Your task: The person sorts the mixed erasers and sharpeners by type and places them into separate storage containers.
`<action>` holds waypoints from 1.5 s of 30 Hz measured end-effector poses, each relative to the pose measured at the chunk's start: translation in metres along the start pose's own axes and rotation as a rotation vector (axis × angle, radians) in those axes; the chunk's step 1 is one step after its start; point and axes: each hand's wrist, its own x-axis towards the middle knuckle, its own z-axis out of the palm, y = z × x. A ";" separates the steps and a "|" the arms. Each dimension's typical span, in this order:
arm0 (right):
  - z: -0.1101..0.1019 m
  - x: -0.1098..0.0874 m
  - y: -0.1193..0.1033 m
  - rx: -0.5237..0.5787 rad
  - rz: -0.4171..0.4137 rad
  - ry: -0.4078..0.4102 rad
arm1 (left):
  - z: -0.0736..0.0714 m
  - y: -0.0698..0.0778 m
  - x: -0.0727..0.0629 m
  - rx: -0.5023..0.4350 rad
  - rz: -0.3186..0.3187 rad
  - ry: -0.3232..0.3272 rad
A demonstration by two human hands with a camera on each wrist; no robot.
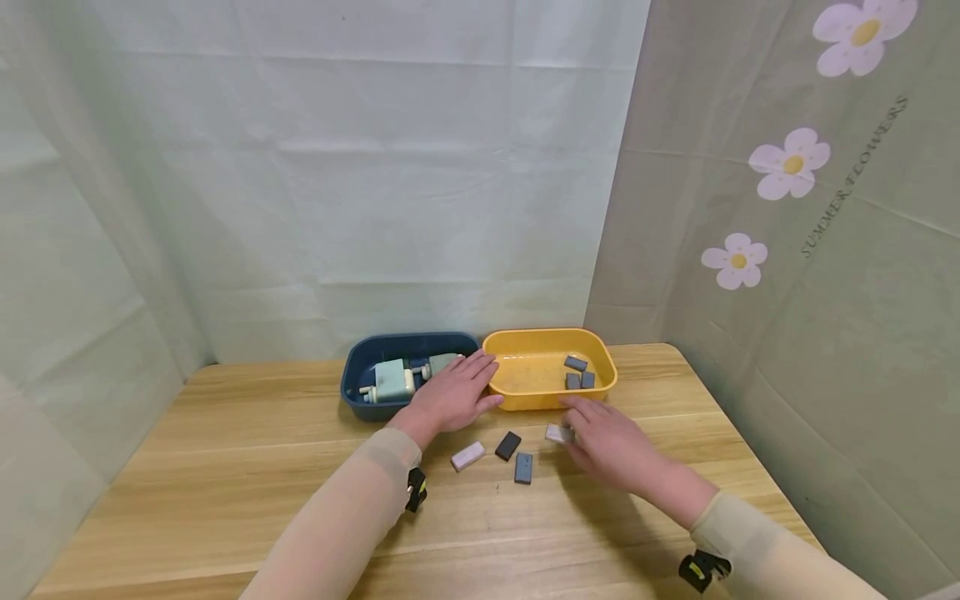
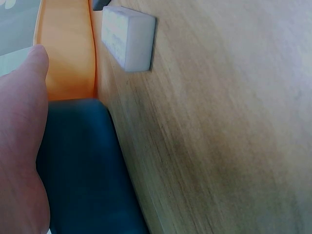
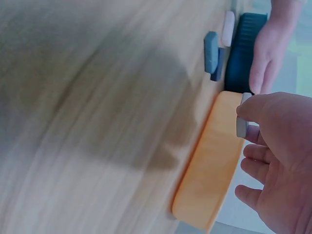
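Note:
My right hand (image 1: 611, 442) pinches a small whitish rectangular block (image 3: 242, 117) between thumb and forefinger, just in front of the yellow tray (image 1: 525, 402); its other fingers are loosely bent. My left hand (image 1: 453, 396) lies with fairly straight fingers over the spot where the yellow tray meets the dark blue tray (image 1: 358, 354). On the table before the trays lie a pale pinkish-white block (image 1: 468, 456), a black block (image 1: 507, 446) and a blue-grey block (image 1: 523, 468). Three dark grey blocks, one of them a grey block (image 1: 576, 363), sit in the yellow tray's right end.
Inside the blue tray are pale green boxy items (image 1: 392, 382) with cream ends, partly hidden by the left hand. Both trays stand side by side at the back of the wooden table (image 1: 225, 483). Behind hangs a pale curtain (image 1: 420, 183); a flowered curtain (image 1: 862, 350) borders the right.

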 end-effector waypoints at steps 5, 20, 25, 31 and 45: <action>-0.004 0.006 0.005 -0.006 0.016 0.017 | 0.000 0.000 -0.002 0.004 -0.002 -0.001; -0.015 0.024 0.024 -0.030 0.009 0.062 | -0.001 0.000 -0.002 -0.004 0.003 0.002; -0.016 0.032 0.028 -0.031 0.050 0.051 | 0.000 -0.001 -0.001 0.006 -0.002 -0.004; -0.015 0.039 0.031 -0.022 0.108 0.038 | 0.001 -0.001 -0.001 0.009 -0.002 -0.008; -0.014 0.055 0.041 -0.024 0.167 0.027 | -0.001 0.001 -0.001 0.011 0.002 0.004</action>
